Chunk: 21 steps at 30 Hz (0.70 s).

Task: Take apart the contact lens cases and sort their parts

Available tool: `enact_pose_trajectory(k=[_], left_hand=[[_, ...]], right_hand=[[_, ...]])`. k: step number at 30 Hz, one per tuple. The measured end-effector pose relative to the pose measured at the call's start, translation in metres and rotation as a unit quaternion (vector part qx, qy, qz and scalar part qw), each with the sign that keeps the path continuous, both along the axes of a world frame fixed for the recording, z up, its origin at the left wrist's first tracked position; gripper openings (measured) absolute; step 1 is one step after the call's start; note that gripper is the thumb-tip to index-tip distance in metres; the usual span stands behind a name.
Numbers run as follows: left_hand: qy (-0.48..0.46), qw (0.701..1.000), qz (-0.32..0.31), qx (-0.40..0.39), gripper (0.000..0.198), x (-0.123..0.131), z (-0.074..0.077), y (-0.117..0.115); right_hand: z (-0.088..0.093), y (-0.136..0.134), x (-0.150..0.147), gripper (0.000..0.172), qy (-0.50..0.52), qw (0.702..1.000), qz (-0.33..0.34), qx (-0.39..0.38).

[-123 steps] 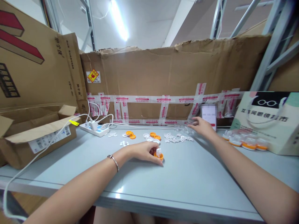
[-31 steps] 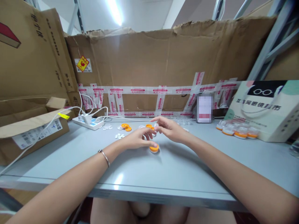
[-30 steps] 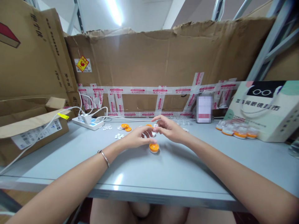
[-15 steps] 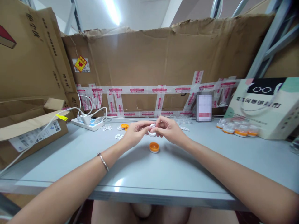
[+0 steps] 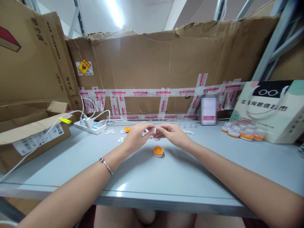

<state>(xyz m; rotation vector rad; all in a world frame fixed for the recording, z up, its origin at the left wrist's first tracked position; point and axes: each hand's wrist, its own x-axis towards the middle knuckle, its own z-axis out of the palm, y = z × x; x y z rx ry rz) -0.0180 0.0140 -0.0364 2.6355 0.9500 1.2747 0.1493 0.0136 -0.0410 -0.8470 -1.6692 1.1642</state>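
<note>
Above the middle of the table, my left hand (image 5: 137, 135) and my right hand (image 5: 173, 133) meet fingertip to fingertip. Between them is a small white plastic part (image 5: 154, 129), pinched by both hands; its exact shape is too small to make out. Some white also shows between the left thumb and fingers. Just in front of the hands stands a round orange cup with a white base (image 5: 158, 151), untouched. Behind the fingers, another white round piece (image 5: 156, 138) is partly hidden. Small white discs (image 5: 110, 131) and an orange ring (image 5: 127, 129) lie beyond my left hand.
Clear plastic pieces (image 5: 186, 123) lie at the back. At right, several orange-based clear containers (image 5: 247, 132) sit before a paper bag (image 5: 268, 110). A phone (image 5: 209, 110) leans upright. At left are a power strip (image 5: 91, 126) with cables and an open cardboard box (image 5: 35, 139).
My fingers have shifted around the white part, and the right hand's fingers now lie straighter and lower. The whole view has moved slightly; the orange cup stays put.
</note>
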Motion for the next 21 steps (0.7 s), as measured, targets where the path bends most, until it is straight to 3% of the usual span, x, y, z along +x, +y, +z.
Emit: enact_pose_trajectory(k=[8,16,21], left_hand=[[0.094,0.994,0.025,0.044,0.016,0.0,-0.0006,-0.0008],[0.145,0.982,0.034,0.121,0.016,0.0072,-0.0093,0.0],[0.142,0.98,0.044,0.136,0.014,0.0084,-0.007,-0.0023]], right_hand=[[-0.0052,0.0018,-0.0005,0.026,-0.005,1.0,-0.004,-0.026],[0.0003,-0.0052,-0.0052,0.014,-0.064,0.995,-0.071,-0.002],[0.0004,-0.0045,-0.0051,0.014,-0.041,0.996,-0.072,-0.026]])
